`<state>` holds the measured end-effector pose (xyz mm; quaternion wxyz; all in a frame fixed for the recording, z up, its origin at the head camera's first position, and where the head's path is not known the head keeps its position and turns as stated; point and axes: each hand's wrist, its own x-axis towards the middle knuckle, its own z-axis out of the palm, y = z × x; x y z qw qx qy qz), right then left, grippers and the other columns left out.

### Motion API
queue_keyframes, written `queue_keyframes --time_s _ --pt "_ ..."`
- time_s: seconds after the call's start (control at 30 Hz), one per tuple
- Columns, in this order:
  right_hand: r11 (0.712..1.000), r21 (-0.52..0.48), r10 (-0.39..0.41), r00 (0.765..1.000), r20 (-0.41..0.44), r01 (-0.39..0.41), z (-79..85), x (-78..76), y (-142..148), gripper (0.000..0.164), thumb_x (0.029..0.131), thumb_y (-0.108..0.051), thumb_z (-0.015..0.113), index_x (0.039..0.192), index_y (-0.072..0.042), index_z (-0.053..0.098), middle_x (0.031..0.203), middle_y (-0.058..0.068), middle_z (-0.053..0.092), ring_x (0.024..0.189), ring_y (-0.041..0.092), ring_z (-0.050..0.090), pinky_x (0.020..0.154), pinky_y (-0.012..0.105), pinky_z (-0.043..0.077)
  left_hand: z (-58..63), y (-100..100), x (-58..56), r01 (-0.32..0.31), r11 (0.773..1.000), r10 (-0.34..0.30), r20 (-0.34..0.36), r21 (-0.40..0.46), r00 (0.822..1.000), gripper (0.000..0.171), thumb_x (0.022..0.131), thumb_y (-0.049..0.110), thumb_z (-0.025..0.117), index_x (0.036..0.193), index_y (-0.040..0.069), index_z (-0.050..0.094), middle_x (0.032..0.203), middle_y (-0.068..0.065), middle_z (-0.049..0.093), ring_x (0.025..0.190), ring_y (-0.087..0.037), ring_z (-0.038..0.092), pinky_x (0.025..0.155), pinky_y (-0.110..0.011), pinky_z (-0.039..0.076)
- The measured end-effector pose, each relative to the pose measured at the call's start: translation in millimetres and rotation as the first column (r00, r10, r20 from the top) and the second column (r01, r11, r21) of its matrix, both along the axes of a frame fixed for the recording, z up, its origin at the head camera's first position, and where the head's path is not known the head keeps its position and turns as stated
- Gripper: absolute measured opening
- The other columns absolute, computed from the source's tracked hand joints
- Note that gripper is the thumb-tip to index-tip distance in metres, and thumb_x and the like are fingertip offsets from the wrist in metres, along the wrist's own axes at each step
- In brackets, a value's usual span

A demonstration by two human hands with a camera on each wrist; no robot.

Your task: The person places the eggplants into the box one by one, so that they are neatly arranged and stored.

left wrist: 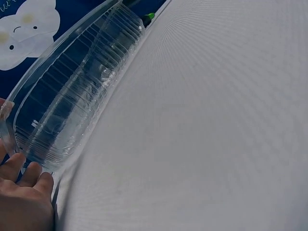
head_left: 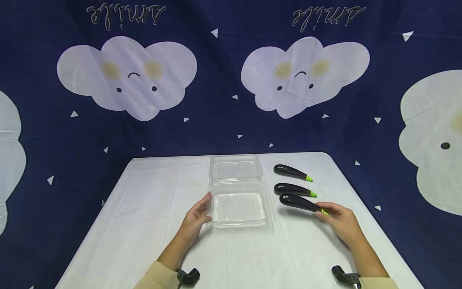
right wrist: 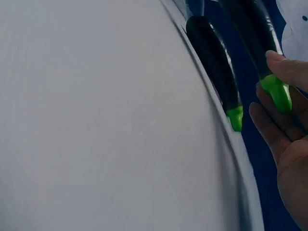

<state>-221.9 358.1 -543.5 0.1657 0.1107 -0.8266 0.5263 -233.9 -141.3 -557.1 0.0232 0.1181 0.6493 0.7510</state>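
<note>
A clear plastic clamshell container lies opened on the white table, its lid folded back at the far side. My left hand grips its left edge; in the left wrist view, a fingertip overlaps the rim and the other fingers lie against the side wall. My right hand pinches a dark purple eggplant near its green stem end, holding it tilted slightly above the table. In the right wrist view, thumb and fingers close around this eggplant.
Two more eggplants lie right of the container: one just behind the held one, another farther back. The white table meets a dark blue curtain with cloud prints at its far edge.
</note>
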Motion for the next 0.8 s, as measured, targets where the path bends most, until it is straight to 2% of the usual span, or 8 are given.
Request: queue_keyframes --time_s 0.17,0.27,0.43,0.6,0.7,0.8 --pt "0.988 -0.102 0.113 0.992 -0.049 -0.117 20.5 -4.7 -20 0.032 0.086 0.015 0.077 0.118 0.013 0.071 0.114 0.03 0.071 0.108 0.007 0.069 0.098 0.023 0.055 0.5 -2 0.8 0.001 1.0 -0.001 -0.016 0.01 1.0 0.074 0.082 -0.015 0.059 0.154 -0.009 0.04 0.17 -0.014 0.026 0.156 -0.035 0.022 0.12 -0.026 0.03" --pt "0.979 -0.126 0.153 0.987 -0.053 -0.159 34.9 -12.1 -38 0.033 0.086 0.016 0.077 0.119 0.013 0.071 0.115 0.029 0.071 0.108 0.008 0.07 0.097 0.023 0.056 0.7 -3 0.5 0.003 1.0 -0.002 -0.023 0.024 1.0 0.075 0.083 -0.016 0.058 0.155 -0.009 0.04 0.169 -0.013 0.028 0.155 -0.034 0.024 0.12 -0.026 0.03" --pt "0.977 -0.075 0.2 0.979 -0.032 -0.202 51.6 -33.5 -72 0.029 0.089 0.006 0.079 0.118 0.008 0.074 0.115 0.021 0.074 0.108 0.009 0.07 0.096 0.022 0.056 0.5 -5 -0.1 0.003 0.999 -0.002 -0.024 0.037 1.0 0.075 0.083 -0.017 0.058 0.155 -0.009 0.04 0.169 -0.014 0.028 0.155 -0.034 0.025 0.12 -0.027 0.03" --pt "0.969 -0.017 0.247 0.969 0.023 -0.247 52.8 -54.8 -104 0.029 0.09 -0.001 0.081 0.118 0.004 0.076 0.116 0.018 0.075 0.106 0.022 0.073 0.09 0.022 0.058 -1.0 -5 -0.6 0.016 0.999 -0.015 -0.021 0.032 1.0 0.076 0.083 -0.016 0.059 0.156 -0.009 0.038 0.17 -0.014 0.026 0.155 -0.035 0.024 0.121 -0.029 0.03" --pt "0.966 0.025 0.255 0.965 0.056 -0.256 53.2 -61.2 -123 0.029 0.09 0.0 0.081 0.118 0.005 0.076 0.116 0.017 0.075 0.109 0.032 0.072 0.093 0.033 0.06 -1.2 -3 -0.1 0.022 0.999 -0.021 -0.023 0.032 1.0 0.076 0.083 -0.016 0.059 0.156 -0.009 0.038 0.17 -0.014 0.027 0.155 -0.034 0.025 0.121 -0.029 0.03" --pt "0.961 0.103 0.255 0.967 0.026 -0.256 57.2 -63.4 -141 0.027 0.089 -0.002 0.082 0.115 0.001 0.078 0.114 0.012 0.077 0.111 0.03 0.071 0.095 0.049 0.06 -1.4 -2 0.3 0.021 0.999 -0.02 -0.026 0.038 0.999 0.076 0.083 -0.016 0.059 0.155 -0.009 0.039 0.169 -0.014 0.028 0.155 -0.033 0.026 0.121 -0.029 0.03"
